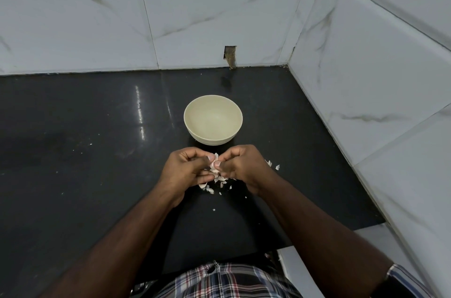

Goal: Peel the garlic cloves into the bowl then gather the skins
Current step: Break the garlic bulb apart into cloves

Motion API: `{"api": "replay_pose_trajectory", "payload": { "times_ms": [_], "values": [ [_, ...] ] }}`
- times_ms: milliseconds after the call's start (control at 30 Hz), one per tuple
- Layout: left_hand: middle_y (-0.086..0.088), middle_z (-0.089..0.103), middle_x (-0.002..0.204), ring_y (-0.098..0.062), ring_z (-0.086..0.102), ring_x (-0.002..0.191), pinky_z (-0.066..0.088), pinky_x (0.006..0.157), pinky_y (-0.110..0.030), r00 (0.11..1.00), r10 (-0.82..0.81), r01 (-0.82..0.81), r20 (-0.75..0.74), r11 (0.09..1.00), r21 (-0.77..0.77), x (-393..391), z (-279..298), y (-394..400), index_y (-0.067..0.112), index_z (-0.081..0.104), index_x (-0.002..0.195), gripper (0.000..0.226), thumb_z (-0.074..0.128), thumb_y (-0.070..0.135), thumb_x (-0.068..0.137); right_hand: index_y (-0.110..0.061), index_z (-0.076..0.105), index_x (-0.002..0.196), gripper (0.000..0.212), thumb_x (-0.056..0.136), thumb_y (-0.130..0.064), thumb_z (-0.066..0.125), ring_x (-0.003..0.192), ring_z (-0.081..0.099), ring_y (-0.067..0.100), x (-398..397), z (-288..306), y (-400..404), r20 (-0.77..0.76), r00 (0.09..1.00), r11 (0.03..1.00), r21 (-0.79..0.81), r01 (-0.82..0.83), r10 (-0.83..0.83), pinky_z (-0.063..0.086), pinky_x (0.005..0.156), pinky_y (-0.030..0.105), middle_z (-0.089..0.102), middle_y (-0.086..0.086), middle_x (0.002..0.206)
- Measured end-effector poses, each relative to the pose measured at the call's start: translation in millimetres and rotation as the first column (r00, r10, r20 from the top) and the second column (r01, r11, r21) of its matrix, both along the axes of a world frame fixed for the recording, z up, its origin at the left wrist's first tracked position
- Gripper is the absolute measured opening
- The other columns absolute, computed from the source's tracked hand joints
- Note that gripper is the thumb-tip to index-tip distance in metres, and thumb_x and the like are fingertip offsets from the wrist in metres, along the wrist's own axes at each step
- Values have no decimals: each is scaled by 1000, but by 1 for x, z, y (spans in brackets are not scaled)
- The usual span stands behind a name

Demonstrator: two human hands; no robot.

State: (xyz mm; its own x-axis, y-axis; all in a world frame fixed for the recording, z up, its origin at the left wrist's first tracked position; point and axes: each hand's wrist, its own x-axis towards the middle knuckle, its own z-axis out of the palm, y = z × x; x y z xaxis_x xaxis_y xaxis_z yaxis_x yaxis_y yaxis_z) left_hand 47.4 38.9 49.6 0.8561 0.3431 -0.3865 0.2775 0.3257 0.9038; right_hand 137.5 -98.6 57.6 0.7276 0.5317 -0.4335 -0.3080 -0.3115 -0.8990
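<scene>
Two bare hands meet over the glossy black stone countertop [97,151], left hand [186,170] and right hand [244,165] both pinching one small pale garlic clove [214,164] between thumbs and curled fingertips, papery skin half lifted. Round cream ceramic bowl [213,137] sits just beyond the hands, straight ahead, looks empty. Both hands about equally near it, right maybe slightly closer to the rim. Clove long axis hard to read, roughly upright between the thumbs. Loose whitish garlic skins [219,181] scattered under and just right of the hands. Likely next: finish stripping, short forward reach to drop clove in bowl.
</scene>
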Motion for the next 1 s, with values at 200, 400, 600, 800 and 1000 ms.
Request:
{"api": "replay_pose_trajectory", "payload": {
  "times_ms": [200,400,600,800,1000],
  "values": [
    [-22,74,89,-29,73,78,62,70,-31,1000,14,-14,-2,1000,1,3,-2,-1,2,74,96,11,70,11,91,-1,69,86,8,82,0,76,66,66,23,-2,1,1,110,994,1000,1,5,-5,57,62,29,69,13,72],
    [-22,74,87,-27,73,74,62,70,-32,999,19,-20,32,999,26,5,-2,-1,2,74,94,11,72,11,89,5,68,91,10,82,8,68,69,68,23,-3,2,3,62,995,995,61,74,-78,58,62,28,70,15,78],
    [-25,72,89,-31,71,77,63,71,-33,999,31,-32,35,999,23,4,-6,-2,1,72,94,11,72,11,89,3,67,90,9,86,9,62,65,68,20,-3,3,0,-10,995,987,120,104,-104,59,63,27,70,10,72],
    [-23,73,89,-28,73,73,62,66,-29,1000,25,-25,19,1000,8,4,-5,-1,1,68,95,8,68,9,92,-5,69,98,21,90,6,53,63,65,14,-1,2,-4,-15,997,992,96,82,-81,60,65,30,69,11,78],
    [-21,74,87,-29,74,71,61,62,-27,1000,27,-27,-7,1000,-5,3,-3,0,2,68,95,11,70,11,90,1,72,92,11,87,1,62,70,65,20,4,-2,-6,98,994,999,-36,-39,42,60,73,36,66,16,73]
  ]
}}
